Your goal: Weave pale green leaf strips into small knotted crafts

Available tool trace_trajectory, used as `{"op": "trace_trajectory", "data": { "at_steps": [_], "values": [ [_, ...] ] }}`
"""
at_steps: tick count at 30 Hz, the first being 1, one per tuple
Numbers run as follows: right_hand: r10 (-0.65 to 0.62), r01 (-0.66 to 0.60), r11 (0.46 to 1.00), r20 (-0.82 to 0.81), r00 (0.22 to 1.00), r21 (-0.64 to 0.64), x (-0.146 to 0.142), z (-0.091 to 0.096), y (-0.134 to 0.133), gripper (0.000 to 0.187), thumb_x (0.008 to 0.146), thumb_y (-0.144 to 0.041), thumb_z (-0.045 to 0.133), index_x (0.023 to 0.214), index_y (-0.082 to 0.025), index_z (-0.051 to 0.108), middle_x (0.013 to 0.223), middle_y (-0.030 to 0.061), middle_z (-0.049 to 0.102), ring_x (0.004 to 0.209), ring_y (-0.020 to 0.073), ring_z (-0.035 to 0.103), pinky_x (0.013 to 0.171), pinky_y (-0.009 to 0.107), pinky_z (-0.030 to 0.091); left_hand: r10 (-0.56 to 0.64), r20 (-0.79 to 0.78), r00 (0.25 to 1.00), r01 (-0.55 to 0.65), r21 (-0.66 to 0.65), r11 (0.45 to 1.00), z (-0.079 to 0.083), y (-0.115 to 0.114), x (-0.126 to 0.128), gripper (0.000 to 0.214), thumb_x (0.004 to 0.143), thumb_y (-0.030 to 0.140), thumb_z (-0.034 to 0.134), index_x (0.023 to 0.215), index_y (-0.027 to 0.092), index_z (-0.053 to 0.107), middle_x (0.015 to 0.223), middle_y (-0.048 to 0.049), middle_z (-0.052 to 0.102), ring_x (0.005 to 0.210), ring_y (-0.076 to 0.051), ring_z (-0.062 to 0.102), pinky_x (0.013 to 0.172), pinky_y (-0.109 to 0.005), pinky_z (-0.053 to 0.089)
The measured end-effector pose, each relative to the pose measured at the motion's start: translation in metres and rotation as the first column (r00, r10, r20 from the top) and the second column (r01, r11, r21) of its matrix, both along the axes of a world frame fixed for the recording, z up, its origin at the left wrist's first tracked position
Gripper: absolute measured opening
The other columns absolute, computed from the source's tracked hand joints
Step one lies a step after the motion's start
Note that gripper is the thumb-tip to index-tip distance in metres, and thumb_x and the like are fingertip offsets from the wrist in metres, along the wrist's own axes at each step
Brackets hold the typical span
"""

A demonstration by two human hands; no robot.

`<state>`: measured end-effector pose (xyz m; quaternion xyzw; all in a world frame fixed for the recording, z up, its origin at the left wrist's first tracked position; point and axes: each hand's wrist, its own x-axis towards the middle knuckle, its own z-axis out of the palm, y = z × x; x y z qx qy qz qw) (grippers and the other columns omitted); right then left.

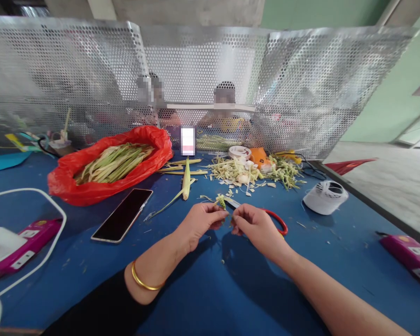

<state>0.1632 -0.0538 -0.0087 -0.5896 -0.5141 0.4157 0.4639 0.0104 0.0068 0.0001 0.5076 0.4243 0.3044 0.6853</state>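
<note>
My left hand (203,223) is closed in a pinch on a small green braided leaf piece (221,201), which pokes up above the fingertips. Just to its right, my right hand (255,228) is pinched too; whatever its fingertips hold, if anything, is too small to make out. Scissors with red handles (282,221) lie behind my right hand, partly covered by it. A pale green husk-like leaf (186,182) with a trailing strip rests on the blue table (196,298) beyond my left hand.
At the left are a red plastic bag (66,184) of long leaf strips, a phone (123,217) and a purple power strip (31,242). Leaf scraps (236,170) pile up at the back, with a white roll (325,198) to the right. A perforated metal screen (203,60) stands behind, people beyond it.
</note>
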Motion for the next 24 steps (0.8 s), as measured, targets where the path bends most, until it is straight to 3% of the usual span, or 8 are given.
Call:
{"op": "trace_trajectory", "data": {
  "at_steps": [11, 15, 21, 24],
  "values": [
    [-0.024, 0.024, 1.000, -0.010, 1.000, 0.007, -0.0029, -0.0005, -0.0004, 0.013, 0.073, -0.030, 0.060, 0.080, -0.019, 0.062, 0.060, -0.0015, 0.064, 0.056, 0.0162, 0.061, 0.058, 0.029, 0.048, 0.032, -0.011, 0.999, -0.032, -0.001, 1.000, -0.0021, -0.0012, 0.0017, 0.028, 0.056, 0.036, 0.081, 0.066, 0.015, 0.065, 0.065, 0.0006, 0.061, 0.061, -0.011, 0.053, 0.068, -0.026, 0.044],
    [0.002, -0.003, 1.000, 0.045, 0.999, 0.029, -0.0027, -0.0017, 0.0000, 0.008, 0.074, -0.027, 0.059, 0.077, -0.020, 0.062, 0.059, -0.0019, 0.062, 0.056, 0.0156, 0.061, 0.057, 0.028, 0.046, 0.019, -0.042, 0.999, -0.016, 0.074, 0.997, -0.0025, -0.0023, 0.0033, 0.027, 0.062, 0.038, 0.077, 0.064, 0.015, 0.064, 0.064, -0.0004, 0.062, 0.062, -0.012, 0.056, 0.070, -0.028, 0.045],
    [-0.003, -0.004, 0.999, 0.137, 0.991, 0.053, 0.0029, -0.0027, -0.0002, 0.005, 0.074, -0.023, 0.056, 0.073, -0.020, 0.060, 0.057, -0.0028, 0.059, 0.056, 0.0147, 0.057, 0.055, 0.026, 0.043, 0.012, -0.185, 0.983, 0.044, 0.294, 0.955, 0.0046, -0.0046, 0.0017, 0.025, 0.069, 0.034, 0.069, 0.054, 0.017, 0.059, 0.054, 0.0008, 0.058, 0.055, -0.012, 0.051, 0.062, -0.027, 0.041],
    [-0.060, 0.030, 0.992, 0.254, 0.965, 0.123, 0.0053, -0.0007, -0.0008, 0.006, 0.074, -0.023, 0.055, 0.071, -0.020, 0.060, 0.056, -0.0033, 0.057, 0.053, 0.0130, 0.050, 0.051, 0.025, 0.036, -0.001, -0.184, 0.983, 0.054, 0.280, 0.959, 0.0041, -0.0036, 0.0007, 0.024, 0.067, 0.034, 0.070, 0.054, 0.017, 0.059, 0.053, 0.0007, 0.058, 0.056, -0.013, 0.051, 0.063, -0.027, 0.041]
  ]
}}
